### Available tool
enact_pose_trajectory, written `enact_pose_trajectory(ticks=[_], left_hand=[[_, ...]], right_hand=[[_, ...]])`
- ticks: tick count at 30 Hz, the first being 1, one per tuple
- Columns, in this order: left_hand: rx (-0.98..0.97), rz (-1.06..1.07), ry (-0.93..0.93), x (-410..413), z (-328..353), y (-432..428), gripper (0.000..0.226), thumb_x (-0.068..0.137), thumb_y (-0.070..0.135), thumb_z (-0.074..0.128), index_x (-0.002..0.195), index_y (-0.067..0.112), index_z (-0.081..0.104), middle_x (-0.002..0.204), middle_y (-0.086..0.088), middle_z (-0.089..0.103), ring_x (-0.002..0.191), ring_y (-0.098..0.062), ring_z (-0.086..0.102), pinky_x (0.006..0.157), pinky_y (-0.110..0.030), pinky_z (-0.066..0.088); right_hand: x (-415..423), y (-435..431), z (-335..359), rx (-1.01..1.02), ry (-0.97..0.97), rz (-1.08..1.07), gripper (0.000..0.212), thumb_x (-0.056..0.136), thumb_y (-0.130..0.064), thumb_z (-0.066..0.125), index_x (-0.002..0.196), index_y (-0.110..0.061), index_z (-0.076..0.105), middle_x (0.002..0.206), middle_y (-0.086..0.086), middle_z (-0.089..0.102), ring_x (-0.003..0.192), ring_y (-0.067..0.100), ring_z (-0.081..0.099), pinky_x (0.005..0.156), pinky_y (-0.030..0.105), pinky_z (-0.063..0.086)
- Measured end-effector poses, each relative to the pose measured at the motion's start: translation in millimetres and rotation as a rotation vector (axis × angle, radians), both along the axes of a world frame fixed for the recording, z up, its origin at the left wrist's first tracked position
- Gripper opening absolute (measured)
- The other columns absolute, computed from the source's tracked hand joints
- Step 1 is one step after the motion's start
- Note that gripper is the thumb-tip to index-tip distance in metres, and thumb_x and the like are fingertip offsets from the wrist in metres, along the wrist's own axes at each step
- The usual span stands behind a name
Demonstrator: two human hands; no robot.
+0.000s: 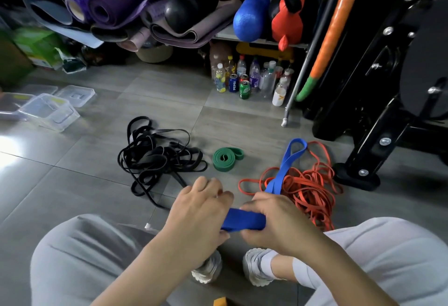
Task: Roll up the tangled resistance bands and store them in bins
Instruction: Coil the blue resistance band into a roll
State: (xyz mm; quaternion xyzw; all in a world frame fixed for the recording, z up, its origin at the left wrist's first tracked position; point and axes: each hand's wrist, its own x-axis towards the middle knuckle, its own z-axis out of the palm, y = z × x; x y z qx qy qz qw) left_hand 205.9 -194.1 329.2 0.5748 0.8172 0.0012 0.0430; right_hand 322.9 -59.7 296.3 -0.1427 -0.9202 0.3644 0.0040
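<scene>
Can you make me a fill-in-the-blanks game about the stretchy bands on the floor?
1. The left hand and the right hand both grip a ____ resistance band.
2. The rolled band on the floor is ____.
3. The black tangle lies to the ____ of the rolled band.
Missing words: blue; green; left.

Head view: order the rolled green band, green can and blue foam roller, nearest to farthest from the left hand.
1. Rolled green band, on the floor just beyond the left hand.
2. Green can, among the bottles farther back.
3. Blue foam roller, on the shelf above them.
</scene>
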Motion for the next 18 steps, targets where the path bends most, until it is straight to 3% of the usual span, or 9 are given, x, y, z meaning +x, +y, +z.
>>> enact_pose_trajectory(ticks=[2, 4, 7, 12, 16, 18], left_hand=[[-0.004, 0.011, -0.093, 3, 1, 5, 0.044, 0.073, 0.043, 0.067, 0.110, 0.023, 0.055, 0.113, 0.003, 0.041, 0.101, -0.019, 0.048, 0.082, -0.033, 0.047], [0.020, 0.081, -0.211, 1, -2, 8, 0.038, 0.080, 0.039, 0.063, 0.111, 0.021, 0.052, 0.112, 0.004, 0.038, 0.101, -0.018, 0.050, 0.084, -0.031, 0.045], [0.195, 0.075, -0.431, -2, -7, 7, 0.031, 0.076, 0.033, 0.067, 0.103, 0.020, 0.060, 0.093, 0.009, 0.045, 0.085, -0.006, 0.050, 0.072, -0.011, 0.033], [0.396, 0.236, -0.929, 0, -7, 3, 0.027, 0.069, 0.013, 0.079, 0.088, 0.027, 0.066, 0.064, 0.018, 0.057, 0.057, 0.004, 0.050, 0.060, -0.009, 0.038], [0.587, 0.290, -1.282, -6, -5, -1, 0.028, 0.058, 0.020, 0.081, 0.082, 0.032, 0.073, 0.070, 0.010, 0.069, 0.062, -0.004, 0.061, 0.063, -0.016, 0.047], [0.714, 0.331, -1.479, -6, -5, -4, 0.033, 0.057, 0.009, 0.078, 0.085, 0.027, 0.075, 0.074, 0.001, 0.072, 0.068, -0.009, 0.067, 0.065, -0.018, 0.051]], right_hand=[[-4, 1, 8, 0.001, 0.021, -0.018, 0.043, 0.058, -0.051, 0.044, 0.079, -0.021, 0.066, 0.086, -0.001, 0.060, 0.079, 0.016, 0.059, 0.073, 0.041, 0.048], [-4, 5, 17, -0.050, 0.064, -0.055, 0.040, 0.058, -0.048, 0.053, 0.085, -0.024, 0.069, 0.084, -0.001, 0.061, 0.078, 0.013, 0.059, 0.074, 0.037, 0.047], [-2, 8, 23, -0.194, 0.107, -0.104, 0.028, 0.060, -0.037, 0.066, 0.087, -0.030, 0.069, 0.080, -0.010, 0.060, 0.076, 0.009, 0.058, 0.071, 0.026, 0.047], [4, 9, 15, -0.508, 0.201, -0.161, 0.032, 0.064, -0.017, 0.074, 0.094, -0.026, 0.066, 0.087, -0.006, 0.068, 0.081, 0.014, 0.066, 0.079, 0.037, 0.056], [7, 11, 7, -0.521, 0.230, -0.194, 0.044, 0.061, -0.037, 0.078, 0.101, -0.032, 0.062, 0.096, -0.008, 0.069, 0.093, 0.011, 0.065, 0.088, 0.036, 0.052], [8, 11, 4, -0.446, 0.213, -0.138, 0.045, 0.063, -0.043, 0.077, 0.105, -0.035, 0.063, 0.102, -0.011, 0.070, 0.101, 0.010, 0.064, 0.093, 0.034, 0.049]])
